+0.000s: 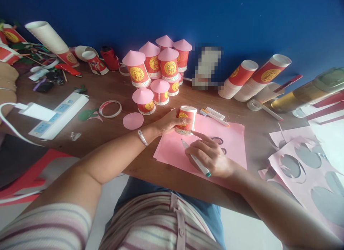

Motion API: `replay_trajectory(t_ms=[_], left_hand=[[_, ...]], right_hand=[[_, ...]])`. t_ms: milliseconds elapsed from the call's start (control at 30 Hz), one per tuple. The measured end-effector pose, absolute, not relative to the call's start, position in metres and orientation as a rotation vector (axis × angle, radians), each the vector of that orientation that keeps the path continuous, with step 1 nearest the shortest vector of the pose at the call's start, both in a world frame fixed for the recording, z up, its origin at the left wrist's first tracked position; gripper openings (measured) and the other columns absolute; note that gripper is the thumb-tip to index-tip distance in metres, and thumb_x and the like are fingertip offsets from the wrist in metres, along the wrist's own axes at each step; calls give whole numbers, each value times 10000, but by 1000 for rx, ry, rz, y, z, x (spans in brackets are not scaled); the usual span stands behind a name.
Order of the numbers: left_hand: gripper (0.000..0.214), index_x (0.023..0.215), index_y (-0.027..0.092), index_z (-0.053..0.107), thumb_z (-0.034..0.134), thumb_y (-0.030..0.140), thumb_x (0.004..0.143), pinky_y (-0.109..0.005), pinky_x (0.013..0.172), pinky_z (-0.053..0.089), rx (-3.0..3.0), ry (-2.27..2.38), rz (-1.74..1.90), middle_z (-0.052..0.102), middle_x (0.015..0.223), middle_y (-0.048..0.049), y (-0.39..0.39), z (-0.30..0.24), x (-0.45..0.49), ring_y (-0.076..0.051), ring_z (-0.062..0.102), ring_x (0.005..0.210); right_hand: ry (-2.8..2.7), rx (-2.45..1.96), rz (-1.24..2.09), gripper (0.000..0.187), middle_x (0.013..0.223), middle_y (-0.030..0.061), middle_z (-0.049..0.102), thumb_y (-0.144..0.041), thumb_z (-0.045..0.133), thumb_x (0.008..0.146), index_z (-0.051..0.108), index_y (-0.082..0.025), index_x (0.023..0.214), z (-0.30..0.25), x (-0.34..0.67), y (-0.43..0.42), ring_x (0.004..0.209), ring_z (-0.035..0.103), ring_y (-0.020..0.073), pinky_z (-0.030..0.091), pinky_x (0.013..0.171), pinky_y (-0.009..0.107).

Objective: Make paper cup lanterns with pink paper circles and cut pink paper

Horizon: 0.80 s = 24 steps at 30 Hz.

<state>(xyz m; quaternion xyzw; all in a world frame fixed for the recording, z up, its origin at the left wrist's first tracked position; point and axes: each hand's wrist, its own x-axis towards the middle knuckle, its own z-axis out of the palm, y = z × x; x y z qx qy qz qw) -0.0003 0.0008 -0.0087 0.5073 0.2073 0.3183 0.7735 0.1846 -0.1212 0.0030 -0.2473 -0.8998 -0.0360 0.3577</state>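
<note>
My left hand (169, 122) is wrapped round a red paper cup (186, 119) with a gold emblem, which stands upside down on a pink paper sheet (233, 146). My right hand (211, 155) rests on the same sheet just right of the cup and grips a white pen with a green end (195, 159), its tip close to the cup's rim. Two drawn circles (219, 141) show on the pink sheet past my right fingers. A silver bracelet (143, 137) sits on my left wrist.
Several red cups with pink cone lids (158, 69) cluster at the back. A loose pink disc (133, 121) and tape ring (110, 108) lie left. A power strip (60, 113) is far left, cup stacks (252, 79) and cut-out pink sheets (303, 167) right.
</note>
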Motion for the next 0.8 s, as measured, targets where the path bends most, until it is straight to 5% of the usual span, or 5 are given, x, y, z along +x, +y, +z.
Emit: replay_trajectory(t_ms=[167,500,800], left_hand=[[474,1061,167,698,914,415,720,-311,731,512,1097,462,710,665,805,-11,1,-10,0,-151,610,743],[513,1220,151,723,825,398,782,-457,994,505,1038,405,715,783,1109,-135,8,-10,-5,-318,706,1116],[416,1135,130,763,765,341,777,-378,825,528,983,398,711,787,1037,-126,14,-15,-9,-256,715,929]], right_hand=[[-2312,-595,-157,153,797,-7,632,-40,606,958,646,-160,1045,1,186,-120,681,607,125,624,1063,468],[-2338,-582,-248,264,842,34,648,-6,578,943,649,-141,1159,-1,190,-118,802,686,174,649,751,336],[-2264,-642,-206,398,744,3,602,-73,485,998,596,-170,1368,-3,198,-118,661,607,168,501,601,296]])
